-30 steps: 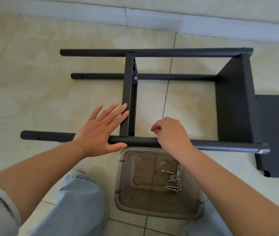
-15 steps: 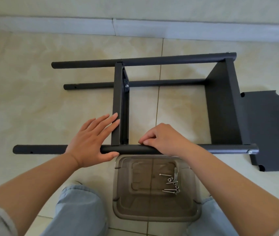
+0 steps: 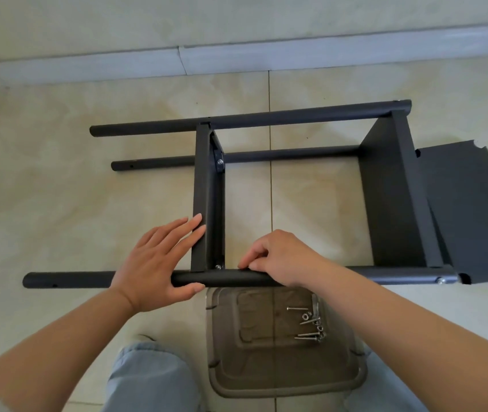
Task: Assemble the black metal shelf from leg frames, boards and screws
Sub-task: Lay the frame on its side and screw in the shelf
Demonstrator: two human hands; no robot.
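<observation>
Black shelf frame (image 3: pixel 266 203) lies on its side on the tile floor (image 3: pixel 58 188), legs running left to right. The near leg tube (image 3: pixel 67 280) serves as landmark.

Left hand (image 3: pixel 159 263) lies flat across the near leg tube, fingers straight and close together, fingertips resting against the middle board (image 3: pixel 204 197) that rises from the tube; thumb tucked under the tube's near side. It grips nothing.

Right hand (image 3: pixel 281 257) sits on the tube just right of the middle board, fingers curled, tips pinched together at the tube's top edge. What is between them is too small to make out.

A screw head (image 3: pixel 218 266) shows at the foot of the middle board, just beyond the tube. End board (image 3: pixel 391 197) stands at the tube's right end; a loose board (image 3: pixel 472 215) lies flat beyond that end.

Clear plastic bin (image 3: pixel 284 379) sits on the near side of the tube, loose screws (image 3: pixel 308 322) and nuts inside.
</observation>
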